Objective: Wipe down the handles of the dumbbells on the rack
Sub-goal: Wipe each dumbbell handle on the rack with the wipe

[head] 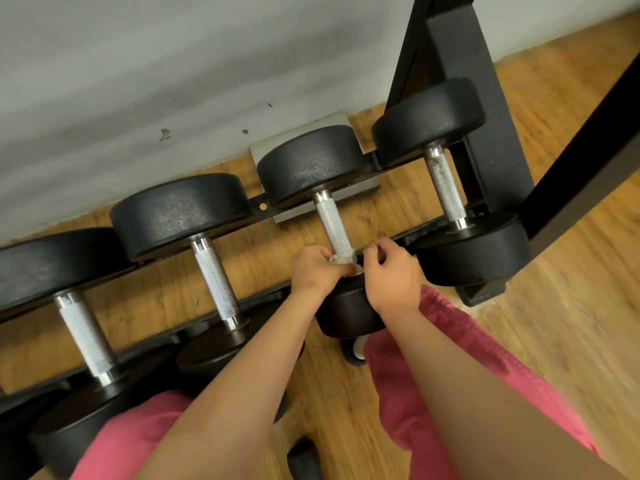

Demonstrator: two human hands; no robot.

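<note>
Several black dumbbells with knurled silver handles lie in a row on a low black rack (388,169). A small white cloth (342,258) is wrapped round the near end of the third dumbbell's handle (331,220). My left hand (317,270) grips the cloth against that handle. My right hand (393,271) sits just to the right of it, fingers curled and pinching the cloth's other side. The near head of this dumbbell (349,313) is partly hidden under my wrists. The rightmost handle (445,188) shows brownish spots.
A grey wall (173,81) runs behind the rack, over a wooden floor (571,306). The rack's black upright frame (485,98) stands at the right, with a slanted black bar (588,150) crossing beside it. Pink shorts cover my knees (450,358) below. A caster wheel (356,351) shows under the rack.
</note>
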